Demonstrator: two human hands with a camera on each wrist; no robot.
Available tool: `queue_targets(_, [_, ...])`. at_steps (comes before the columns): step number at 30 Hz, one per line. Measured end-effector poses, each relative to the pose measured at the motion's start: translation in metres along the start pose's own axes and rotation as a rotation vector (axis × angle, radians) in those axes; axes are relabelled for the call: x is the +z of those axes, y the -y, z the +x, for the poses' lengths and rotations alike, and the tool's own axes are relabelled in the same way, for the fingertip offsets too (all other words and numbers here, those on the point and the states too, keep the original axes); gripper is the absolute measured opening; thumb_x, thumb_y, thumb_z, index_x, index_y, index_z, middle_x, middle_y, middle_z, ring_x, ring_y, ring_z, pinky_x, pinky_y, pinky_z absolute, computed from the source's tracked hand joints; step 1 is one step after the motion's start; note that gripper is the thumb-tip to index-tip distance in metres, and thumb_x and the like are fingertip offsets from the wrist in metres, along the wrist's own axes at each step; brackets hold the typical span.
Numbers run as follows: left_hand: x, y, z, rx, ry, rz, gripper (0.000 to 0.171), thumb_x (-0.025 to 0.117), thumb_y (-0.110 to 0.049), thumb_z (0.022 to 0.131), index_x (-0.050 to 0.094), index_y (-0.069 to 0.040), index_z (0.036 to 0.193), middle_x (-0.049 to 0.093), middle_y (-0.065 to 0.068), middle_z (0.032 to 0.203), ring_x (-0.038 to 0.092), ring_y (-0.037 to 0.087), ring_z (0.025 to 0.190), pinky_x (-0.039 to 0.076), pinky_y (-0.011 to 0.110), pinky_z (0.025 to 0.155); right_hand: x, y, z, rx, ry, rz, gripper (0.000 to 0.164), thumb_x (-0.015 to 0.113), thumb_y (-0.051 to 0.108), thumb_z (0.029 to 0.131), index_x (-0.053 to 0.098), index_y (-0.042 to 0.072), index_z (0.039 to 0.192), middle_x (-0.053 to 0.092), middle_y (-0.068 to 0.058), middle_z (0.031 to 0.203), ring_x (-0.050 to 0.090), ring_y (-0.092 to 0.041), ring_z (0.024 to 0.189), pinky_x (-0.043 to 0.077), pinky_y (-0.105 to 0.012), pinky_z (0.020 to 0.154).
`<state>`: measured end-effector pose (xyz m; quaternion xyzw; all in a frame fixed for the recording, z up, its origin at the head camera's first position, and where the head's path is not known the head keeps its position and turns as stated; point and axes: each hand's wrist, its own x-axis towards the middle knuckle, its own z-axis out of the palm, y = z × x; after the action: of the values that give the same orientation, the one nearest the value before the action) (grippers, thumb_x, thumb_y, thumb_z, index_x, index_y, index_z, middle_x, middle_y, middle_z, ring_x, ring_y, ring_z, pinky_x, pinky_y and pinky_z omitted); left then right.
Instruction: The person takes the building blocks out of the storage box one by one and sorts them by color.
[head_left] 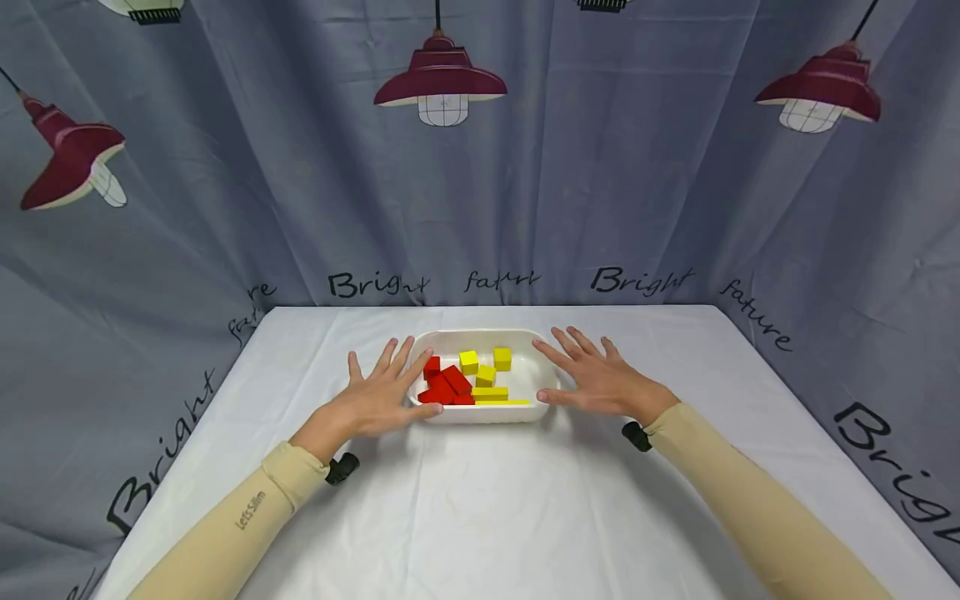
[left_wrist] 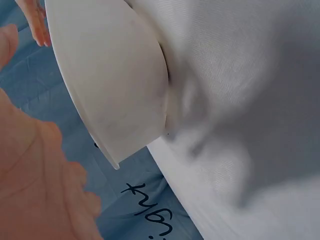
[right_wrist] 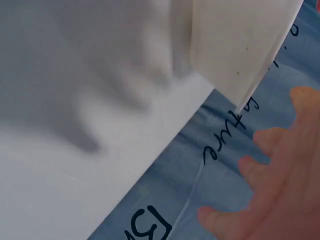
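A white rectangular tray [head_left: 480,415] lies on the table with several red blocks [head_left: 450,383] in its left part and several yellow blocks [head_left: 486,375] in the middle and right. At its left end is my left hand [head_left: 378,396], fingers spread and straight, holding nothing. My right hand [head_left: 603,379] is spread the same way by the right end. In the left wrist view the tray's outer wall [left_wrist: 110,75] shows beside the palm. The right wrist view has the tray's corner [right_wrist: 235,50] apart from the spread fingers. Whether either hand touches the rim, I cannot tell.
The tray stands on a white cloth-covered table [head_left: 480,508], towards its far edge. A grey-blue curtain [head_left: 480,208] printed with red lamps and lettering hangs behind and at both sides. A small black device [head_left: 342,469] sits under the left wrist, another [head_left: 637,436] under the right.
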<state>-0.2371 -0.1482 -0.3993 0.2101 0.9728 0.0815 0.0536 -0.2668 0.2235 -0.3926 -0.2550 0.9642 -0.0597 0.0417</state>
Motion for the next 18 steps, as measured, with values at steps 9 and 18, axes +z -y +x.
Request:
queue_targets(9, [0.0,0.001,0.014,-0.014,-0.172,-0.119,0.079,0.055,-0.057,0.096,0.031,-0.017,0.159,0.028,0.014,0.164,0.022,0.035,0.153,0.014,0.07,0.116,0.001,0.005,0.013,0.001,-0.156,0.175,0.071,0.058,0.065,0.092,0.05,0.024,0.149,0.055,-0.006,0.147,0.05,-0.032,0.135,0.038,-0.059,0.108])
queue_targets(18, [0.0,0.008,0.034,-0.096,-0.347,-0.274,0.054,0.061,-0.03,0.094,0.054,-0.002,0.14,0.057,0.016,0.138,0.054,0.034,0.126,0.045,0.049,0.107,0.004,0.006,0.024,-0.011,-0.251,0.469,0.049,0.066,0.039,0.097,0.061,0.011,0.137,0.063,-0.01,0.137,0.061,-0.026,0.111,0.052,-0.044,0.089])
